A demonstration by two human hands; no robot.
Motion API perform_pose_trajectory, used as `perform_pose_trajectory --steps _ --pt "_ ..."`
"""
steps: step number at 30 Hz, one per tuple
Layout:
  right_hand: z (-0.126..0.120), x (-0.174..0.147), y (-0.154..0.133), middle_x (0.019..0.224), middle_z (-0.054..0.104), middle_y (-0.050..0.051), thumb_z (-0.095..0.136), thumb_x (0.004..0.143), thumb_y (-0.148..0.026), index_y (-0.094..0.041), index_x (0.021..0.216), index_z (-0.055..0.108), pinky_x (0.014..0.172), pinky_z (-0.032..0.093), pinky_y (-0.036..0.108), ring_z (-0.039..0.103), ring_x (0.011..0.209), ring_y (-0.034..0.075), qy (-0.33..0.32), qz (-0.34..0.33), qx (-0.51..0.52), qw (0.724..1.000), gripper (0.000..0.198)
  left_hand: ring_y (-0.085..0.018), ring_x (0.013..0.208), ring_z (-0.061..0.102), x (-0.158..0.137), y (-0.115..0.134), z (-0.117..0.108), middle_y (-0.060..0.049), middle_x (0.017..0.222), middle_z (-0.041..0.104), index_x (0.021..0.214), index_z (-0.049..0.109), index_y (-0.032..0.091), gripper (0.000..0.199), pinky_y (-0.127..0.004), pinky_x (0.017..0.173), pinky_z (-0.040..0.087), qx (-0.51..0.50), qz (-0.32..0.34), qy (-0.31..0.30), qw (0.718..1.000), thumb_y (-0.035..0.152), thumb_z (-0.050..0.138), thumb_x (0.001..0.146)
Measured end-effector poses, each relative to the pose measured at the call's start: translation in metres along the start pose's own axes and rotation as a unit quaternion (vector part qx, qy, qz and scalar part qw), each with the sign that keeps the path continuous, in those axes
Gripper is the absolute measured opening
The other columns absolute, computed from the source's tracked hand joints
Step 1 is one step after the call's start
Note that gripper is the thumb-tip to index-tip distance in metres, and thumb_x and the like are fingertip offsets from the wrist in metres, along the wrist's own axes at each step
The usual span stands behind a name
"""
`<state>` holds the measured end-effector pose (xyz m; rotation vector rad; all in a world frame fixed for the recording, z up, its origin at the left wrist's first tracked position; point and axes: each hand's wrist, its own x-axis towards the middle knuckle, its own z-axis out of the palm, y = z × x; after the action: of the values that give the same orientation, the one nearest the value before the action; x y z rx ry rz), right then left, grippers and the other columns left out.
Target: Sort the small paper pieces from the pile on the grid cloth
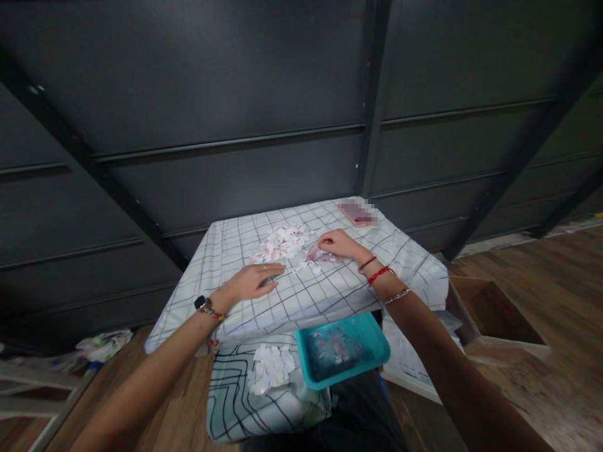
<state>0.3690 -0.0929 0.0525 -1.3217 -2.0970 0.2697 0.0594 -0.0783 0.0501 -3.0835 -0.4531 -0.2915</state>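
A heap of small white paper-like pieces point(285, 242) lies on the checked tablecloth point(282, 304). My left hand point(254, 281) rests on the cloth at the near left side of the heap, its fingers stretched out and holding nothing I can see. To the right of the heap, my right hand point(342, 243) has its fingers curled together over a small pile of clear, pinkish bits point(321, 254). Whatever is between those fingertips is too small to make out. A few loose white pieces lie in front of the pile, between the two hands.
Below the table edge sits a turquoise tray point(308, 370) with small clear and pinkish bits. Left of it, more white pieces point(271, 369) lie on patterned fabric. A phone-like pink item point(360, 212) lies at the back right. An open box point(499, 317) stands on the floor; dark panels point(235, 81) rise behind.
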Motion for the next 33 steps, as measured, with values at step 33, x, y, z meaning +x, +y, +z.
perform_pose_trajectory --steps 33 --pt "-0.011 -0.006 -0.013 0.068 0.063 0.001 0.05 0.072 -0.021 -0.014 0.073 0.068 0.058 0.035 0.021 0.052 0.062 0.011 -0.097 -0.006 0.071 0.993 0.019 -0.017 0.113 0.049 0.0 -0.001 0.001 -0.006 0.123 0.053 0.121 0.049 0.017 0.036 -0.034 0.096 0.041 -0.016 0.007 0.014 1.0 0.03 0.039 0.089"
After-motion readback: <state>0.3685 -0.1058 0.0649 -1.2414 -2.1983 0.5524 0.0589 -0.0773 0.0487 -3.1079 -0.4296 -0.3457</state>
